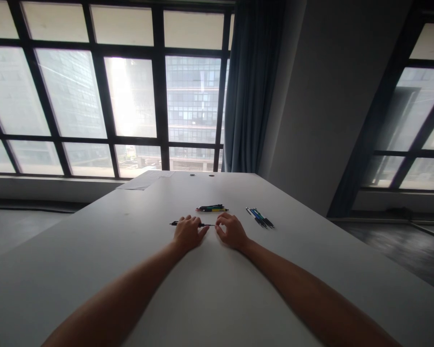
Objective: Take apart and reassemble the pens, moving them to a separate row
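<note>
My left hand [188, 232] is closed around a black pen [174, 223] that lies sideways just above the white table. The pen's rear end sticks out to the left of the fingers. From its right end runs a thin rod [211, 225] that looks like a pen refill. My right hand [231, 230] pinches the far end of this refill between thumb and fingertips. Just beyond my hands lies a small pile of pens [212, 208], dark with green, yellow and red parts. To the right of my right hand, several blue and black pens [260, 218] lie side by side at a slant.
The long white table [217, 299] reaches toward the window. Sheets of paper [142, 180] lie at its far left edge. Two round holes [192, 175] show near its far end. Behind it hang a blue-grey curtain [251, 86] and a grey pillar [321, 106].
</note>
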`<state>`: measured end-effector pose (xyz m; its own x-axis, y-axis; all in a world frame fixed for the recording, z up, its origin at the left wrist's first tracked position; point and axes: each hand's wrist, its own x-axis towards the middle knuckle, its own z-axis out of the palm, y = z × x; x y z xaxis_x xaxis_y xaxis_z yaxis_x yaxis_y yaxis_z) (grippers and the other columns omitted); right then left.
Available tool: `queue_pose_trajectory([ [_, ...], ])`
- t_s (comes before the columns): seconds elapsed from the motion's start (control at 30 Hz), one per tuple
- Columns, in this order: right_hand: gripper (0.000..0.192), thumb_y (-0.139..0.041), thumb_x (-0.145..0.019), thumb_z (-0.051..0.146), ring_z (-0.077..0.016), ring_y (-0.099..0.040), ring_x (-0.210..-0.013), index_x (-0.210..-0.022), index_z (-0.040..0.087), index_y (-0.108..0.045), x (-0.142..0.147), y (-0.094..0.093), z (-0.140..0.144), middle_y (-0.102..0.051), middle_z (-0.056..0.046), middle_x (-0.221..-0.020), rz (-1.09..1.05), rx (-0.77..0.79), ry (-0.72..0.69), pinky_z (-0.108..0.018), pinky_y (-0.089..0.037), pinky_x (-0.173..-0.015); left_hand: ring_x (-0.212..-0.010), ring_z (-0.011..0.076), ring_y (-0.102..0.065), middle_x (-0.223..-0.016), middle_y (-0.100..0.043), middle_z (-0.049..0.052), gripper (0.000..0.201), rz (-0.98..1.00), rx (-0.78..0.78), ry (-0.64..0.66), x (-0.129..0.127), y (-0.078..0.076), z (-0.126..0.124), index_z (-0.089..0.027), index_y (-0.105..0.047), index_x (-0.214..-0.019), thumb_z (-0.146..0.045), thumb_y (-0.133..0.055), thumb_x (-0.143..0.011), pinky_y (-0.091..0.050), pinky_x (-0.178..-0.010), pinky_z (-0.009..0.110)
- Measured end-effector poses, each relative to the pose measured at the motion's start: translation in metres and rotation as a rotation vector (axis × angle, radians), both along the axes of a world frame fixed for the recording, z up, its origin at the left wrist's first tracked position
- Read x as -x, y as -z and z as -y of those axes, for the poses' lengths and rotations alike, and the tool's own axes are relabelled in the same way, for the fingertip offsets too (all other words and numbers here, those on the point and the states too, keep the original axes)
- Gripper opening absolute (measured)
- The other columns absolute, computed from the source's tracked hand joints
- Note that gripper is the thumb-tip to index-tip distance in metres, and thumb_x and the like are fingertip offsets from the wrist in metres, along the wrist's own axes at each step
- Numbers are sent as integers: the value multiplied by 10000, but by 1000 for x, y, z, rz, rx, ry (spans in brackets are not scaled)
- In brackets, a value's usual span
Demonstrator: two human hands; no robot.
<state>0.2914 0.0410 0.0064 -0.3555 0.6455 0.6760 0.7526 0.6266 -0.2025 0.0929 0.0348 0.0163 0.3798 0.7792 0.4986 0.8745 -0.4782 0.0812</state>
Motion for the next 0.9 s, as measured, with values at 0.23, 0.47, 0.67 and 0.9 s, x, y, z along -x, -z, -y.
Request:
queue_pose_trajectory([
  [0.23, 91, -526, -766, 137, -120, -530, -667, -692, 183, -553, -12, 1, -11, -591, -31, -875, -220, 92, 42, -254, -428, -688, -873, 238, -605, -898, -686, 94, 441, -7, 43, -119, -1, 1, -2, -167, -629, -863, -513, -365, -931, -408, -783, 365],
  [0.47, 120, -498, -778, 129, -128, -530, -689, -684, 184, -547, -14, 4, -16, -575, -25, -841, -257, 114, 48, -253, -423, -689, -851, 228, -604, -894, -683, 87, 447, 7, 50, -116, -1, 1, -1, -171, -627, -858, -511, -349, -939, -405, -760, 351],
  [0.67, 187, -485, -883, 228, -129, -548, -720, -740, 183, -597, -12, 4, -13, -586, -36, -898, -163, 86, -9, -271, -421, -731, -879, 237, -602, -889, -685, 90, 428, -10, 14, -92, -1, -1, 1, -177, -639, -852, -505, -376, -933, -404, -781, 363],
  [0.9, 76, -569, -814, 136, -139, -551, -738, -753, 180, -582, -10, 6, -12, -593, -34, -906, -136, 71, -34, -297, -410, -764, -878, 238, -596, -894, -683, 96, 463, -4, 67, -122, -1, -1, 1, -172, -638, -841, -544, -373, -917, -409, -791, 371],
])
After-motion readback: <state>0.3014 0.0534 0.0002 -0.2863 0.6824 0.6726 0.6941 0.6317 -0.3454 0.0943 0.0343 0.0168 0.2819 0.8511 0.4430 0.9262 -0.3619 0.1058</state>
